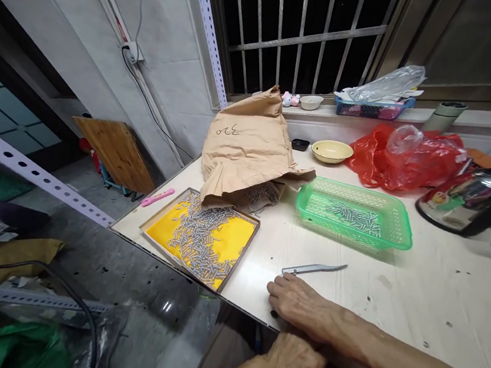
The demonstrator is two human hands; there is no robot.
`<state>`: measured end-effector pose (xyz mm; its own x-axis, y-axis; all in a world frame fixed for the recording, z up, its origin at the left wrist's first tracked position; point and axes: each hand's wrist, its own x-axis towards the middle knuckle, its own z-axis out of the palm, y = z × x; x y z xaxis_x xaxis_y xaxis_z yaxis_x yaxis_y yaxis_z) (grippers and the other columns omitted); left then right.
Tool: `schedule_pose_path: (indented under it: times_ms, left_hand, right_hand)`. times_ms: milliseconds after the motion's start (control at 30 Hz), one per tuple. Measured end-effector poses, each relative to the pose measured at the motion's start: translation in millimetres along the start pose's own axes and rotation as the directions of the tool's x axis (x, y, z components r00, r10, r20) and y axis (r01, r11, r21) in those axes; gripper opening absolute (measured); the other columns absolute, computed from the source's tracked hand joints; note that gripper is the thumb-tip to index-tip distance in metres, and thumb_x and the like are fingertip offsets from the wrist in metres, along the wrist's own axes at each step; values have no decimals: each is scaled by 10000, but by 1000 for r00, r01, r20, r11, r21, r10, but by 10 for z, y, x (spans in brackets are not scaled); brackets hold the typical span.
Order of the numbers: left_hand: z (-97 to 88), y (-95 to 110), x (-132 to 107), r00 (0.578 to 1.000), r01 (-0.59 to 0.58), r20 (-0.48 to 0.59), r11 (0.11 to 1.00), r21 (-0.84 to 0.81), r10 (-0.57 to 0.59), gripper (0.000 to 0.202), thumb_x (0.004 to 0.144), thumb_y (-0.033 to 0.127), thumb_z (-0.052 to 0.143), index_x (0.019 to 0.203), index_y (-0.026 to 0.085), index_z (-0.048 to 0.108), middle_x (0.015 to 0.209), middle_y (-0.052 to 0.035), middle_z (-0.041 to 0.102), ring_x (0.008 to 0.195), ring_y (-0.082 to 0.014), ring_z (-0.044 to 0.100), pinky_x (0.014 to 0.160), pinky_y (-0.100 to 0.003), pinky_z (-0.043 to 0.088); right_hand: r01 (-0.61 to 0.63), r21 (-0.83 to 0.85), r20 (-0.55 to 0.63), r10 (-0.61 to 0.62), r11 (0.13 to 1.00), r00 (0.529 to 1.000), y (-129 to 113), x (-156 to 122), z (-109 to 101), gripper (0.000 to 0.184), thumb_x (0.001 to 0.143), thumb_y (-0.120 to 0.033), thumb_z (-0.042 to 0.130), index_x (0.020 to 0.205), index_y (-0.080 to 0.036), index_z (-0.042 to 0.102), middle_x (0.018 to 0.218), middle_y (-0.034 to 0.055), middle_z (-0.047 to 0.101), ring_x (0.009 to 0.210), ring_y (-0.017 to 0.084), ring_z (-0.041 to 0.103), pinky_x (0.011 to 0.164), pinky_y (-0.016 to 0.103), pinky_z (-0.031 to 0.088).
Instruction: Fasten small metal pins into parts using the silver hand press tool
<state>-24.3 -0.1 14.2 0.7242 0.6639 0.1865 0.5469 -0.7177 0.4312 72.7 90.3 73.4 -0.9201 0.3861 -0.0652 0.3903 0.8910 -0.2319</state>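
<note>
My right hand (296,301) rests on the table near its front edge, with the fingers curled. A slim grey metal tool with a pointed tip (318,268) lies right by its knuckles. A small dark bit shows under that hand; what the fingers hold, if anything, is hidden. My left hand (293,364) is lower, in front of the table edge, thumb pointing right and its other fingers out of sight. To the left stands a shallow tray (238,266) lined in yellow, with many small silvery metal pieces (201,244). More such pieces lie in a green plastic basket (393,227).
An open brown paper bag (250,143) leans over the tray's back edge, metal pieces in its mouth. Behind are a cream bowl (331,151), a black dish (300,145) and red plastic bags (407,161). A kettle (478,199) stands right; a pink tool (157,197) lies left.
</note>
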Motion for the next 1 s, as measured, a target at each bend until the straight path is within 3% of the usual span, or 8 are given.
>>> schedule_pose_path:
  times_ms: [200, 333, 467, 533, 667, 833, 900, 1000]
  left_hand:
    - [-287, -2, 107, 996, -34, 74, 997, -73, 39, 461, 886, 472, 474, 1243, 180, 465, 1228, -75, 575, 1185, -218, 484, 1007, -334, 378]
    - [-423, -2, 176, 995, -30, 92, 996, -83, 38, 495, 880, 449, 493, 1299, 193, 428, 1321, -84, 510, 1259, -235, 422, 1047, -372, 349]
    - [-432, 24, 209, 997, -4, 73, 997, -76, 9, 590, 887, 479, 456, 1389, 196, 330, 1458, -94, 350, 1378, -252, 233, 1105, -434, 278]
    - [-414, 32, 211, 997, 12, 78, 996, -93, -5, 594, 886, 490, 449, 1392, 202, 331, 1460, -88, 350, 1390, -253, 199, 1115, -457, 260]
    - [-417, 19, 222, 993, 20, 118, 989, -146, -3, 589, 883, 499, 451, 1388, 215, 345, 1458, -81, 356, 1390, -255, 199, 1128, -491, 219]
    - [-479, 18, 265, 989, 9, 147, 993, -121, 9, 679, 809, 496, 580, 1374, 189, 363, 1451, -127, 356, 1379, -299, 218, 1098, -530, 260]
    - [-494, 63, 244, 991, -27, 126, 994, -109, 41, 668, 798, 467, 607, 1353, 167, 388, 1439, -147, 368, 1367, -305, 248, 1083, -509, 301]
    - [-532, 154, 109, 986, -159, 27, 983, -94, 162, 444, 852, 368, 559, 1228, 138, 503, 1306, -141, 518, 1274, -250, 418, 1058, -401, 375]
  right_hand:
    - [-190, 159, -13, 195, 969, 981, 130, 15, -81, 178, 890, -221, 486, 811, -196, 643, 858, 33, 583, 807, 160, 530, 716, 288, 362]
    - [-176, 349, -152, 241, 920, 958, 232, -164, -171, 228, 933, -242, 419, 1039, -204, 617, 987, 41, 572, 810, 125, 539, 708, 239, 398]
    - [-528, 110, -265, 537, 842, 801, 373, -512, -100, 234, 913, -173, 426, 1054, -193, 611, 993, 85, 586, 916, 205, 500, 764, 315, 389]
    - [-617, -19, -279, 589, 786, 759, 473, -688, -31, 258, 893, -148, 453, 1107, -186, 591, 987, 96, 589, 923, 229, 482, 768, 340, 376]
    - [-559, -26, -277, 531, 829, 801, 691, -893, 40, 232, 927, -195, 429, 1070, -190, 611, 908, 67, 582, 864, 201, 469, 764, 313, 367]
    - [-603, 31, -279, 586, 797, 761, 632, -757, -91, 186, 916, -211, 468, 925, -174, 650, 911, 74, 576, 871, 196, 456, 736, 298, 353]
    - [-520, 20, -273, 505, 854, 819, 466, -595, -158, 171, 906, -208, 485, 919, -189, 655, 936, 74, 574, 893, 200, 440, 738, 306, 338]
    - [-262, 26, -212, 261, 965, 942, 217, -326, -189, 163, 899, -235, 501, 851, -220, 656, 918, 55, 563, 890, 195, 419, 717, 310, 315]
